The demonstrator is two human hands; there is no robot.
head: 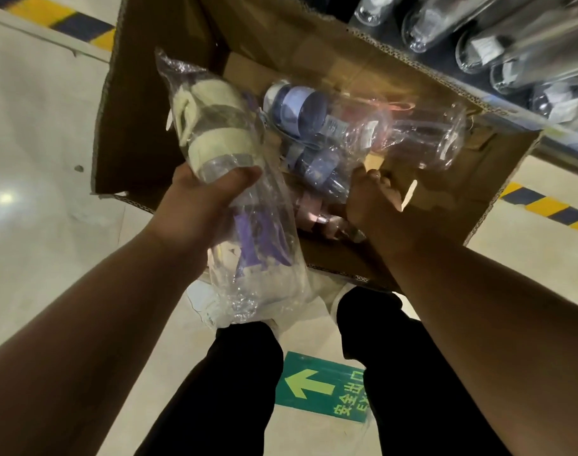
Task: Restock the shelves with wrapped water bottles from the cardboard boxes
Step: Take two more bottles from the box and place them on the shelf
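Unloading step — left hand [199,205] grips a cream-lidded wrapped bottle [215,126] above the cardboard box [133,126], right hand [373,195] curls round a purple-lidded bottle [317,169] inside it — next, likely, a lift to the shelf [564,139].

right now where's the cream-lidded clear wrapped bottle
Left of centre in the head view: the cream-lidded clear wrapped bottle, gripped by the left hand over the brown cardboard box.

Cardboard box [314,60]: one.
Cream-lidded wrapped bottle [212,126]: one.
Purple-lidded wrapped bottles [301,106] in the box: at least two.
Pink-lidded wrapped bottle [309,212]: one.
Clear bottles [445,18] on the far right shelf: at least six; the exact count cannot be told.
Green floor sign [324,386]: one.
Hands: two, left hand [199,205] and right hand [373,195].
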